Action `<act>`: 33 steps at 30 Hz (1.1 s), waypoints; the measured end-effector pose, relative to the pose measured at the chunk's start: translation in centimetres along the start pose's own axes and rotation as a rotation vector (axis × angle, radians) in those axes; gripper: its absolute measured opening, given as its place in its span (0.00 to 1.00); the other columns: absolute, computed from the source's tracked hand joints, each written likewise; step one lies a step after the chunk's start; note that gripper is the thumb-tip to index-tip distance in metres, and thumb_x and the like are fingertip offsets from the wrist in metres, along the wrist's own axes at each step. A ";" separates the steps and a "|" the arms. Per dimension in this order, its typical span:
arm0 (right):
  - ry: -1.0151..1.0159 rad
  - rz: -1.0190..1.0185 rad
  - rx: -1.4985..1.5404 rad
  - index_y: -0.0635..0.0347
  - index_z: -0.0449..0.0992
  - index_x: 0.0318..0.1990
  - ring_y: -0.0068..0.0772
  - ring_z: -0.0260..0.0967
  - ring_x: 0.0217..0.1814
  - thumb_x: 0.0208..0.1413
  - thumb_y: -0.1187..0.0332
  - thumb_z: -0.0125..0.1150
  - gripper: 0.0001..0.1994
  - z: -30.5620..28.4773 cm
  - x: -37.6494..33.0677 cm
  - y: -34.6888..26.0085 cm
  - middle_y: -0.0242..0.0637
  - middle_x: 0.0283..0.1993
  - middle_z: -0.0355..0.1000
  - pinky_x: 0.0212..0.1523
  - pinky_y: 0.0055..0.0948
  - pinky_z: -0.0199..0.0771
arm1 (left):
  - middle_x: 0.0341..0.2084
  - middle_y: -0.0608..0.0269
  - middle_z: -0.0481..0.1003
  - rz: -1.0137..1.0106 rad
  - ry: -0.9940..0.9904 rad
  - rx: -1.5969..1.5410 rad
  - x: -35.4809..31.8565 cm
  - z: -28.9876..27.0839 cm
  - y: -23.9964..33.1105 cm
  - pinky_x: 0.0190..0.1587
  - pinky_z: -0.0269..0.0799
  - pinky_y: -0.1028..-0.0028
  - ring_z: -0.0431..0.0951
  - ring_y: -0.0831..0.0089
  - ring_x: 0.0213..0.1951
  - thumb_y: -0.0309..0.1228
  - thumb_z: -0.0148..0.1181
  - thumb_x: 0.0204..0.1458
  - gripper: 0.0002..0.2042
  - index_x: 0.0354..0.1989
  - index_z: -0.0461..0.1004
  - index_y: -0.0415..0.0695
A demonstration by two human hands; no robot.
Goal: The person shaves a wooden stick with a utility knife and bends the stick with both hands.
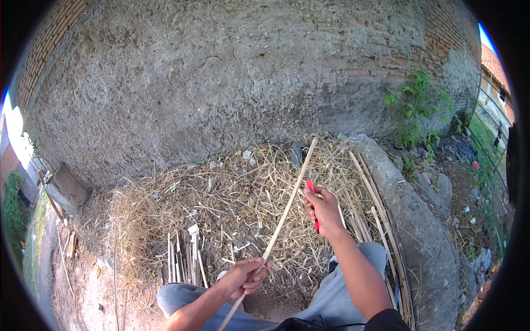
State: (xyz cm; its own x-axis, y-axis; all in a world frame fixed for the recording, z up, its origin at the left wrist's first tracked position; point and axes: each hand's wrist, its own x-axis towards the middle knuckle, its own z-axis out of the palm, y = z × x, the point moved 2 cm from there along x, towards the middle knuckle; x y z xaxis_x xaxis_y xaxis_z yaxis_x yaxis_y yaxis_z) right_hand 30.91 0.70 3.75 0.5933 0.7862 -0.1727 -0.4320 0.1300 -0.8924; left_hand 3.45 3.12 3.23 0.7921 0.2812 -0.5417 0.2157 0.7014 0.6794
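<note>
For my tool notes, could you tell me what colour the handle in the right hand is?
Red: the tool handle in the right hand shows best in the head view.

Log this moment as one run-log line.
left hand: grips bamboo strip | right hand: holds red knife against strip | ground: shavings, cut strips

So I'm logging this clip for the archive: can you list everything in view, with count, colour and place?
bamboo strip: one, pale tan, slanting from lower centre up toward the wall
red tool: one, red, in the right fist
shavings pile: one heap, straw-coloured, at the wall's foot
cut slats: several, pale, upright beside the left knee
wall: one, grey plaster over brick, behind
stone curb: one, grey, right
weeds: one clump, green, right
left hand: grips the strip
right hand: holds the tool
</note>
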 end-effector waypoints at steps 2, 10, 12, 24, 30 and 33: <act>0.001 -0.002 0.001 0.60 0.70 0.44 0.15 0.56 0.16 0.62 0.65 0.62 0.11 -0.1 0.1 0.2 0.30 0.27 0.67 0.15 0.17 0.53 | 0.18 0.70 0.62 0.011 -0.005 -0.006 0.3 -0.1 -0.2 0.11 0.54 0.80 0.55 0.85 0.11 0.36 0.35 0.70 0.15 0.47 0.67 0.38; -0.021 -0.001 -0.002 0.64 0.69 0.47 0.14 0.57 0.16 0.60 0.65 0.64 0.14 -0.4 0.2 0.5 0.31 0.27 0.68 0.15 0.17 0.53 | 0.19 0.69 0.63 0.018 0.025 0.022 0.5 0.0 -0.3 0.12 0.53 0.80 0.54 0.84 0.11 0.37 0.38 0.70 0.15 0.47 0.67 0.39; -0.023 -0.001 -0.012 0.63 0.69 0.46 0.14 0.57 0.16 0.60 0.65 0.64 0.14 -0.4 0.0 0.6 0.30 0.27 0.68 0.15 0.17 0.53 | 0.19 0.69 0.63 0.016 0.035 0.022 0.5 -0.1 -0.5 0.12 0.53 0.80 0.55 0.84 0.12 0.38 0.38 0.70 0.15 0.47 0.67 0.39; -0.027 0.005 -0.090 0.62 0.70 0.44 0.14 0.57 0.16 0.61 0.66 0.63 0.11 0.3 -0.8 0.4 0.30 0.27 0.67 0.15 0.17 0.53 | 0.20 0.69 0.63 0.018 0.217 0.071 0.7 -0.5 -1.1 0.14 0.51 0.81 0.53 0.86 0.13 0.39 0.43 0.69 0.15 0.46 0.70 0.38; -0.039 -0.025 -0.205 0.62 0.71 0.44 0.13 0.58 0.18 0.61 0.65 0.63 0.11 0.8 -1.0 1.0 0.29 0.27 0.69 0.15 0.16 0.53 | 0.20 0.68 0.64 0.052 0.266 0.113 0.8 -0.6 -1.2 0.15 0.53 0.82 0.54 0.86 0.14 0.37 0.43 0.69 0.15 0.48 0.70 0.37; -0.104 -0.086 -0.332 0.62 0.74 0.45 0.13 0.59 0.19 0.62 0.63 0.61 0.12 1.0 -1.0 1.5 0.28 0.26 0.70 0.18 0.18 0.56 | 0.21 0.69 0.64 0.096 0.281 0.185 1.1 -1.1 -1.4 0.16 0.54 0.80 0.56 0.85 0.16 0.38 0.44 0.69 0.17 0.52 0.69 0.37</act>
State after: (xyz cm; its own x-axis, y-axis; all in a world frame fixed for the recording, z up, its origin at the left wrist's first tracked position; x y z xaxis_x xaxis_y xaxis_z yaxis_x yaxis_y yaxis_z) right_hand 28.96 0.68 2.98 0.5382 0.8404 -0.0630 -0.1295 0.0086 -0.9915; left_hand 3.38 3.14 1.16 0.6312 0.5272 -0.5689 0.2684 0.5397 0.7979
